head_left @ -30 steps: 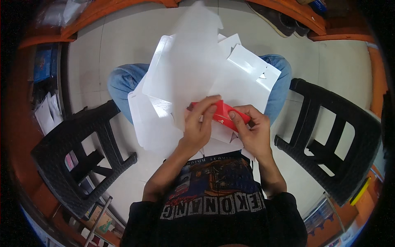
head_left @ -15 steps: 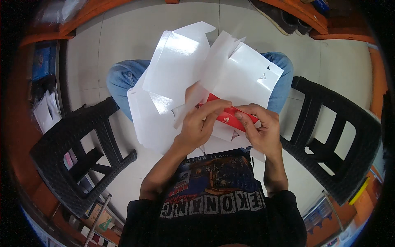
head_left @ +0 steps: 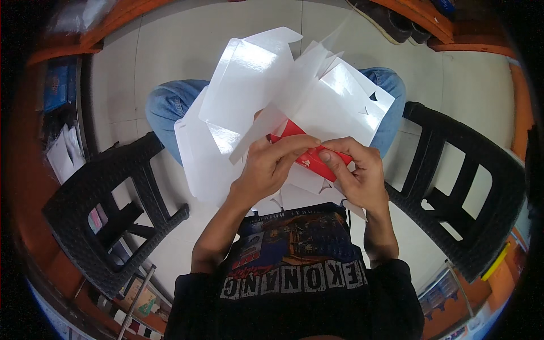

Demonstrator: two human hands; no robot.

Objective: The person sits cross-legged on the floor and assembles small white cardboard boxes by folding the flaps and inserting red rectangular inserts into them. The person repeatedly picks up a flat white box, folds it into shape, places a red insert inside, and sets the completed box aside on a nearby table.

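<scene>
A cardboard box blank with a red flap (head_left: 330,168) and glossy white panels (head_left: 331,105) is bent up in front of me. My right hand (head_left: 360,169) pinches the red flap between thumb and fingers at its right part. On the left, my left hand (head_left: 268,165) is closed on the same flap, its fingers reaching along the upper edge to the right fingertips. Its thumb is mostly hidden. Under and beside this piece, more white cardboard (head_left: 249,79) with die-cut tabs lies spread across my lap. How many pieces there are I cannot tell.
Black woven-pattern plastic stools stand at my left (head_left: 107,209) and right (head_left: 459,187). My knees in blue jeans (head_left: 173,105) are spread on the tiled floor (head_left: 119,73). Dark shoes (head_left: 391,25) sit at the far right, by orange shelving (head_left: 419,20). Papers (head_left: 65,153) lie on the left shelf.
The white panels of the held piece have swung and shifted slightly. My left hand has moved a little left and up; both hands keep hold of the red flap.
</scene>
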